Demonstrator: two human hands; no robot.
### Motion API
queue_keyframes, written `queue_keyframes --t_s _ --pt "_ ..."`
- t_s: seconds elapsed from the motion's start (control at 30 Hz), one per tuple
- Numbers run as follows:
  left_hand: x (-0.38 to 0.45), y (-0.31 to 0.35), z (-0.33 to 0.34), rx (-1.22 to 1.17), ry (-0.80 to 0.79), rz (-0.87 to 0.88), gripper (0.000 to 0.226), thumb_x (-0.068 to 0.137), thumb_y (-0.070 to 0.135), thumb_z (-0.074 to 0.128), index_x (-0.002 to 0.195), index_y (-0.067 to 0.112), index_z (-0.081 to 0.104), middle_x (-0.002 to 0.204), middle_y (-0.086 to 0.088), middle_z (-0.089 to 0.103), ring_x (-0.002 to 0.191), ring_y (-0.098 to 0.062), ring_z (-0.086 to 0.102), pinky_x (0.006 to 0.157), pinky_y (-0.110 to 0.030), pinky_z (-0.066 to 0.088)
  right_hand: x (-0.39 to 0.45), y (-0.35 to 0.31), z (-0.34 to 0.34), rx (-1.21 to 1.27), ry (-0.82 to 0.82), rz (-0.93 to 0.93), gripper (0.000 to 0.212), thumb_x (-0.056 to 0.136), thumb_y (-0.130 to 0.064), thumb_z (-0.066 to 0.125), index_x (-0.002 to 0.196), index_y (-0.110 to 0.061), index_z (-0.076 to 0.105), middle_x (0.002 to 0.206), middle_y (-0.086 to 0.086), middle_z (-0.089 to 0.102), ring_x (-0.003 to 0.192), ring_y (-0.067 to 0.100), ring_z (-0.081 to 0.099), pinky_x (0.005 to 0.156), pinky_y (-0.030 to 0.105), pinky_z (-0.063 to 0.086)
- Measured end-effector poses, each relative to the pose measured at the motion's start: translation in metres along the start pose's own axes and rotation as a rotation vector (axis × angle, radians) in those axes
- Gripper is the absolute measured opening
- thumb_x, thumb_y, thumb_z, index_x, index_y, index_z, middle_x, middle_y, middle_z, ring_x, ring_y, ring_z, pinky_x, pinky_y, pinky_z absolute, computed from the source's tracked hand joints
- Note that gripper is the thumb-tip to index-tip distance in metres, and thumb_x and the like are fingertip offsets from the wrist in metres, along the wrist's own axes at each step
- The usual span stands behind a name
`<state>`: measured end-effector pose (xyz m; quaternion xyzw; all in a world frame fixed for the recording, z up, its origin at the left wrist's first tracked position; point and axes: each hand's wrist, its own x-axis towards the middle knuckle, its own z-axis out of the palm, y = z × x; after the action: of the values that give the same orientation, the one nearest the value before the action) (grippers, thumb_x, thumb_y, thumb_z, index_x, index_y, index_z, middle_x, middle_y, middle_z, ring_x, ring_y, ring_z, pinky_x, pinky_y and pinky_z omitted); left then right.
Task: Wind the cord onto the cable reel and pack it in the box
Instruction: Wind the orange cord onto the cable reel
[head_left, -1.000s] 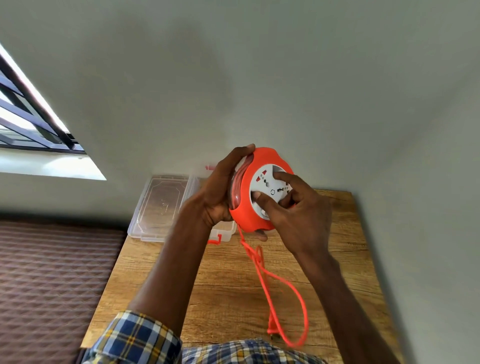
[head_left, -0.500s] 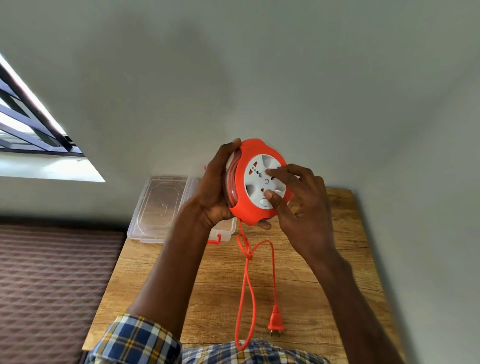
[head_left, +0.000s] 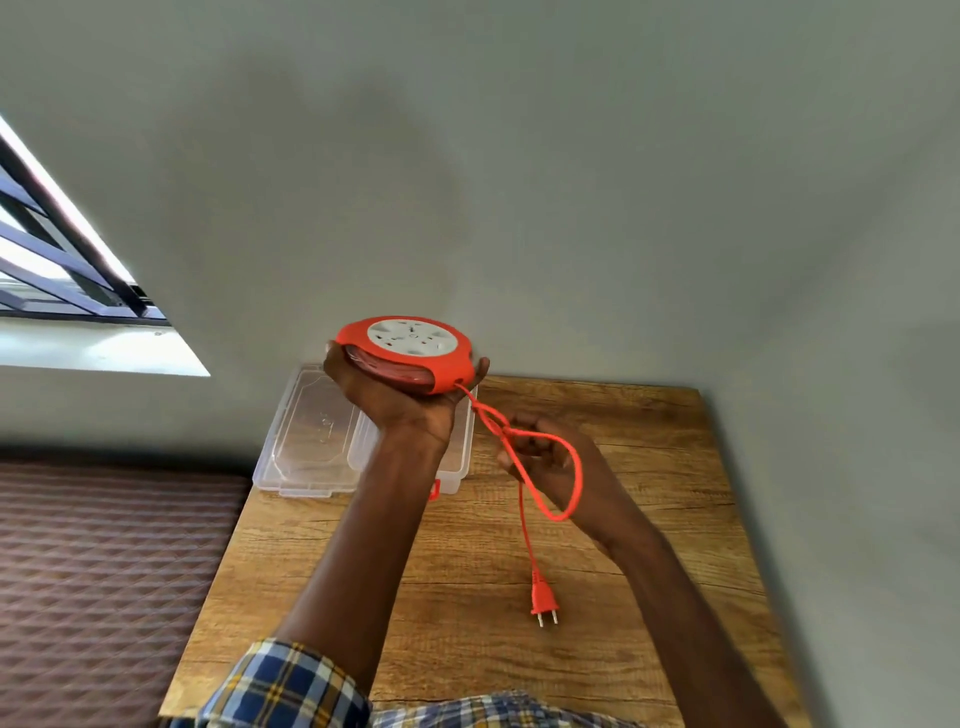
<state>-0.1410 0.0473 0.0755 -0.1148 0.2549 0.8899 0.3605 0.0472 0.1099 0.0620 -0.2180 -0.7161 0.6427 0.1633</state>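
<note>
My left hand (head_left: 402, 402) grips the orange cable reel (head_left: 408, 353) from below, holding it flat above the table with its white socket face up. An orange cord (head_left: 524, 514) leaves the reel's right edge, loops through my right hand (head_left: 550, 462), and hangs down. My right hand holds that knotted loop with curled fingers. The cord ends in an orange plug (head_left: 543, 603) lying on the wooden table (head_left: 467, 597). The clear plastic box (head_left: 457, 462) stands open at the table's back left, partly hidden by my left arm.
The box's clear lid (head_left: 306, 436) lies open to the left, overhanging the table edge. A grey wall rises right behind the table. A brown quilted surface (head_left: 104, 571) lies left of the table, and a barred window (head_left: 52, 249) is at upper left.
The reel has tipped from upright to flat in my left hand. My right hand left the socket face and dropped to take hold of the cord loop. The plug now lies further right.
</note>
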Motion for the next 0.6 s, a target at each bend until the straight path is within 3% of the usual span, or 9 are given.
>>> queue_keyframes --t_s 0.07,0.13,0.27,0.37,0.47,0.6 --pt "0.001 0.0 -0.004 0.007 0.01 0.001 0.087 0.088 0.085 0.032 0.138 0.021 0.064 0.14 -0.024 0.063 0.126 -0.054 0.058 0.098 -0.085 0.037 0.003 -0.008 0.007 0.11 0.128 0.003 0.002 0.089 -0.016 0.075 0.09 -0.016 0.077 0.081 0.003 0.076 0.077 0.021 0.071 0.074 0.024 0.054" --pt "0.001 -0.001 -0.007 0.021 0.025 0.003 0.088 0.088 0.085 0.032 0.138 0.02 0.063 0.141 -0.025 0.062 0.127 -0.055 0.057 0.098 -0.084 0.038 0.008 -0.006 0.004 0.199 0.224 0.015 0.023 0.089 -0.027 0.072 0.079 -0.006 0.074 0.065 0.006 0.068 0.057 0.02 0.061 0.064 0.03 0.053" --pt "0.001 -0.002 -0.007 0.008 0.059 -0.003 0.087 0.087 0.084 0.032 0.139 0.021 0.062 0.141 -0.025 0.061 0.127 -0.055 0.056 0.098 -0.082 0.039 0.008 0.0 0.0 0.443 0.237 0.094 0.021 0.094 -0.023 0.066 0.084 -0.005 0.07 0.052 0.003 0.046 0.051 0.019 0.055 0.058 0.03 0.051" --pt "0.002 -0.002 -0.006 0.0 0.085 0.005 0.086 0.089 0.085 0.03 0.141 0.023 0.06 0.14 -0.023 0.061 0.126 -0.054 0.057 0.097 -0.082 0.04 0.006 0.003 -0.005 0.485 0.28 0.167 0.015 0.1 -0.017 0.06 0.09 -0.009 0.069 0.054 0.004 0.046 0.053 0.021 0.062 0.049 0.027 0.046" --pt "0.007 -0.001 -0.009 -0.007 0.086 0.004 0.086 0.087 0.086 0.032 0.143 0.025 0.058 0.142 -0.023 0.059 0.127 -0.055 0.056 0.095 -0.084 0.04 0.008 0.006 -0.015 0.234 0.405 0.165 0.017 0.105 -0.012 0.053 0.09 -0.008 0.062 0.06 0.008 0.059 0.062 0.027 0.074 0.043 0.024 0.041" --pt "0.008 0.003 -0.01 -0.04 0.11 0.001 0.088 0.087 0.087 0.031 0.146 0.026 0.054 0.142 -0.023 0.056 0.126 -0.056 0.054 0.097 -0.085 0.039 0.007 0.028 -0.045 -0.546 0.629 0.094 0.02 0.101 -0.02 0.056 0.082 -0.021 0.065 0.07 -0.004 0.073 0.058 0.017 0.071 0.056 0.033 0.053"
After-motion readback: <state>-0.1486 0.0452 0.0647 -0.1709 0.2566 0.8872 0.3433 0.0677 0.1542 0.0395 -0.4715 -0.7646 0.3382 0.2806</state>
